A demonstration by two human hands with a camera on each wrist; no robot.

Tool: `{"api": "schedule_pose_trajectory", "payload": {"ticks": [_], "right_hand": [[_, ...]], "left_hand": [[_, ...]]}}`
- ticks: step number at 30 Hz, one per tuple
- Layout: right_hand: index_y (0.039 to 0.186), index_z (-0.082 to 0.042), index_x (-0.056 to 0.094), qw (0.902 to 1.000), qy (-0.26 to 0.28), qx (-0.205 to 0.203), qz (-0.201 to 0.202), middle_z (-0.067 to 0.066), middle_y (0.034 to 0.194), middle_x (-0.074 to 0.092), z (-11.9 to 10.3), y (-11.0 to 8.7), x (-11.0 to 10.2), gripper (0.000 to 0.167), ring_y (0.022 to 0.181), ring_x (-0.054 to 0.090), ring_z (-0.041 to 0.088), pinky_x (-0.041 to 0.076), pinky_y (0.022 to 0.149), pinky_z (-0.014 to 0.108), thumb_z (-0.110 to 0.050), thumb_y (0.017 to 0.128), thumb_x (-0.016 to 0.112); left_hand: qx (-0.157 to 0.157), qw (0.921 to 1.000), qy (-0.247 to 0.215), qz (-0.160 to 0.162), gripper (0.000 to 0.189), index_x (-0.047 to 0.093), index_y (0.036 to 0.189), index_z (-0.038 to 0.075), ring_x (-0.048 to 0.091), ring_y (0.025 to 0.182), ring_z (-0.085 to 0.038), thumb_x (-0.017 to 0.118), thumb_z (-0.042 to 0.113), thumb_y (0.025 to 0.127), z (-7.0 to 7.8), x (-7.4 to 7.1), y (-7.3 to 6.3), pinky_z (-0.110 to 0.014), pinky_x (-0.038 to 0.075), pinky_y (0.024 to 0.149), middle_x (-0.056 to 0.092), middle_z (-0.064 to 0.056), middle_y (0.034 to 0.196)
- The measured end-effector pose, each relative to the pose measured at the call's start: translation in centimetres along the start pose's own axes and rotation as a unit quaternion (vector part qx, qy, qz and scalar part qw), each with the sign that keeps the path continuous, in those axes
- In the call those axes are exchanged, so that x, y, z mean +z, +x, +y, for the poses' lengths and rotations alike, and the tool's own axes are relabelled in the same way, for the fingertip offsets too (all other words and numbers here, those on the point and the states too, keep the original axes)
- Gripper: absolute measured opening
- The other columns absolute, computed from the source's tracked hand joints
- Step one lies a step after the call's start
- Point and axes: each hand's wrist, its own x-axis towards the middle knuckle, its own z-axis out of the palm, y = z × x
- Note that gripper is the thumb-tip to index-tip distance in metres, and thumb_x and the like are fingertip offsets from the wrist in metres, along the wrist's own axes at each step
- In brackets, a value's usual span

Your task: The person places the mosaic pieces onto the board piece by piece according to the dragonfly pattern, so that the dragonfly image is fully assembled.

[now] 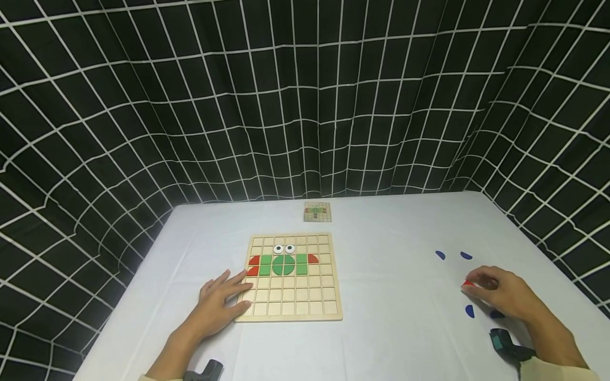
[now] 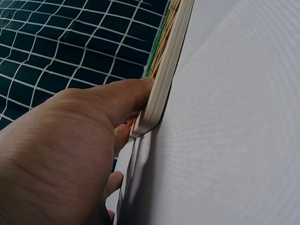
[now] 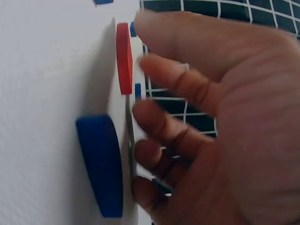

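Note:
The square wooden grid board (image 1: 314, 296) lies flat, bearing two round eye pieces (image 1: 284, 248), green pieces (image 1: 284, 264) forming a disc and side blocks, and red quarter-round pieces (image 1: 254, 260) at both sides. My left hand (image 1: 216, 302) rests at its left edge with fingers spread; in the left wrist view the thumb (image 2: 126, 96) touches the board's rim (image 2: 164, 84). Far right, my right hand (image 1: 507, 292) hovers at a red piece (image 3: 124, 58). Its thumb and index finger are bent loosely beside this piece, a small gap showing in the right wrist view.
Several blue pieces (image 1: 469, 311) are scattered around the right hand, one large in the right wrist view (image 3: 101, 166). A small pattern card (image 1: 317, 211) lies behind the board. Black grid-lined curtain (image 1: 305, 106) surrounds the white table (image 1: 391, 317).

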Motion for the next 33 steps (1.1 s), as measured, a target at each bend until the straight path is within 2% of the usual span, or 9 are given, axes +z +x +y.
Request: {"api": "schedule_pose_trajectory", "payload": {"ticks": [3,5,10,14,20,25,31,33], "right_hand": [[0.099,-0.001,0.066,0.9998,-0.014,0.011,-0.007,0.014,0.093,0.062,0.05,0.26,-0.05,0.049,0.085,0.054,0.034,0.05,0.069,0.048,-0.042,0.077,0.08],[0.098,-0.001,0.066,0.9998,-0.016,0.008,-0.011,0.012,0.093,0.06,0.08,0.36,-0.05,0.047,0.084,0.052,0.031,0.048,0.068,0.045,-0.04,0.076,0.08],[0.097,-0.004,0.067,0.9998,-0.013,-0.01,-0.01,0.015,0.097,0.06,0.12,0.38,0.15,0.036,0.087,0.052,0.034,0.048,0.07,0.051,-0.031,0.077,0.081],[0.095,-0.007,0.068,0.9998,-0.015,-0.011,-0.005,0.015,0.098,0.059,0.14,0.27,0.33,0.032,0.087,0.052,0.034,0.048,0.07,0.051,-0.029,0.077,0.081],[0.093,-0.01,0.068,0.9997,-0.018,-0.018,0.003,0.012,0.097,0.059,0.16,0.08,0.38,0.034,0.086,0.051,0.031,0.048,0.066,0.044,-0.034,0.075,0.083],[0.09,-0.012,0.067,0.9996,-0.012,-0.024,0.0,0.012,0.098,0.059,-0.06,0.1,0.27,0.03,0.086,0.052,0.031,0.048,0.066,0.044,-0.035,0.076,0.082],[0.098,-0.008,0.068,0.9998,-0.006,-0.014,-0.011,0.015,0.103,0.06,-0.37,0.02,0.26,0.032,0.093,0.053,0.039,0.049,0.072,0.055,-0.03,0.078,0.079],[0.101,-0.007,0.069,0.9997,-0.005,-0.022,-0.004,0.012,0.101,0.06,-0.36,-0.07,0.37,0.028,0.089,0.052,0.035,0.049,0.07,0.051,-0.023,0.079,0.078]], "left_hand": [[-0.002,1.0,0.0,0.0,0.04,0.068,0.123,0.023,0.022,0.141,-0.035,0.073,0.037,0.085,-0.03,0.02,0.0,-0.06,0.004,0.108,0.044,0.003,0.147],[-0.002,1.0,0.0,0.0,0.041,0.068,0.123,0.023,0.022,0.141,-0.035,0.073,0.037,0.085,-0.03,0.02,0.0,-0.06,0.004,0.108,0.044,0.003,0.147],[-0.001,1.0,0.001,0.0,0.041,0.068,0.122,0.023,0.022,0.141,-0.035,0.073,0.038,0.085,-0.02,0.0,-0.01,-0.06,0.004,0.108,0.043,0.002,0.147],[-0.002,1.0,-0.002,0.0,0.04,0.068,0.122,0.023,0.022,0.141,-0.035,0.073,0.037,0.085,0.0,0.0,-0.03,-0.061,0.003,0.108,0.043,0.002,0.147],[-0.006,0.9999,-0.01,0.0,0.04,0.068,0.122,0.024,0.022,0.141,-0.034,0.073,0.038,0.085,0.01,0.09,0.0,-0.06,0.003,0.109,0.044,0.004,0.146],[-0.004,0.9999,-0.012,0.002,0.04,0.069,0.121,0.024,0.023,0.141,-0.034,0.074,0.036,0.084,0.01,0.11,0.02,-0.059,0.003,0.109,0.044,0.004,0.146],[-0.003,0.9999,-0.01,0.003,0.04,0.069,0.121,0.023,0.023,0.14,-0.035,0.074,0.035,0.084,0.1,0.06,0.0,-0.059,0.003,0.109,0.044,0.004,0.146],[-0.003,0.9999,-0.011,0.002,0.04,0.068,0.122,0.022,0.023,0.141,-0.035,0.073,0.035,0.084,0.12,0.05,-0.03,-0.06,0.003,0.109,0.044,0.003,0.146]]}}
